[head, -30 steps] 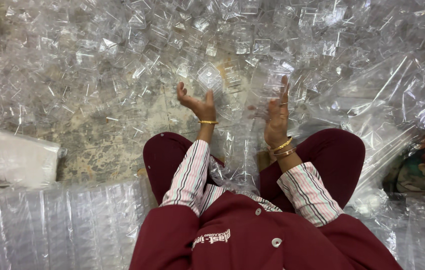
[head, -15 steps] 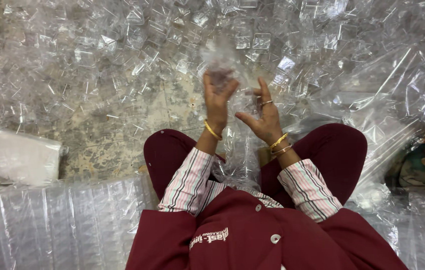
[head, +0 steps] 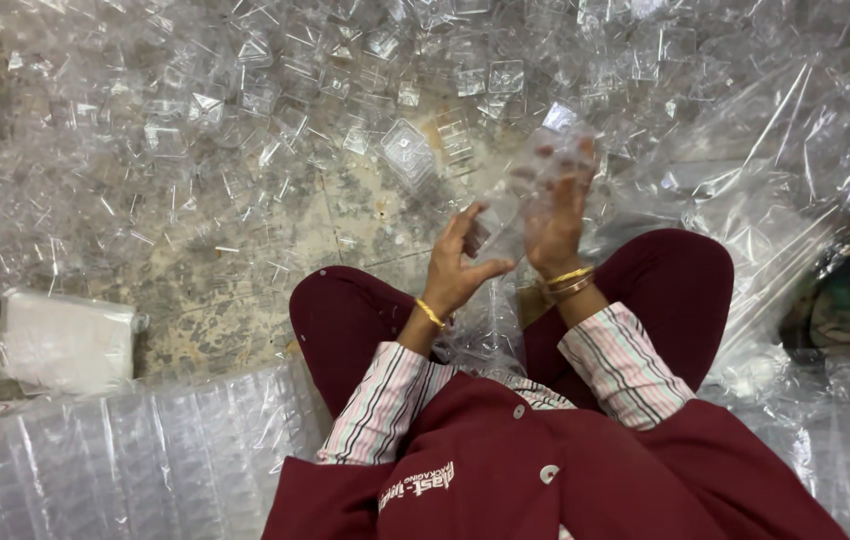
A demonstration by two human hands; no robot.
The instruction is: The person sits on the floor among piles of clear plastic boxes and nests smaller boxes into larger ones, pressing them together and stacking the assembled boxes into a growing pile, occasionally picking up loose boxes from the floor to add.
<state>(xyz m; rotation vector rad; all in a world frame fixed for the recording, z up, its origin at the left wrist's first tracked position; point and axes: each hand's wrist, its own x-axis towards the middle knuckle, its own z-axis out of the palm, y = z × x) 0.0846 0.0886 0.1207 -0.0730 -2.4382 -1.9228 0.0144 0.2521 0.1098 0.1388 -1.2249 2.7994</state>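
Change: since half a second ago both hands have shifted to the right and slightly up, and the clear piece between them now sits higher, over the right knee side.
Left hand: the left hand (head: 457, 268) is raised in front of the lap, fingers (head: 465, 218) spread and partly curled, the tips touching the lower left edge of the clear plastic container (head: 535, 185); a thin gold bangle sits on the wrist.
Right hand: the right hand (head: 555, 225) stands upright behind the container, fingers extended and pressed flat against it, seen through the plastic; two gold bangles (head: 570, 284) circle the wrist.
Grip: neither hand is closed around it; it is held between the left fingertips and the right palm and fingers.
Where it is: lifted clear of the floor (head: 245, 270), just above the knees.
How it looks: transparent, thin-walled, glossy, with moulded square pockets catching highlights; its exact outline is hard to tell.
Handling: I judge it very light, flexible, easily creased or cracked, and slippery; best taken at the rim edges, not the thin pocket walls.
Around: a pile of loose clear containers (head: 405, 150) covers the floor ahead, a clear plastic bag (head: 795, 150) lies to the right, and a white wrapped packet (head: 65, 340) to the left.
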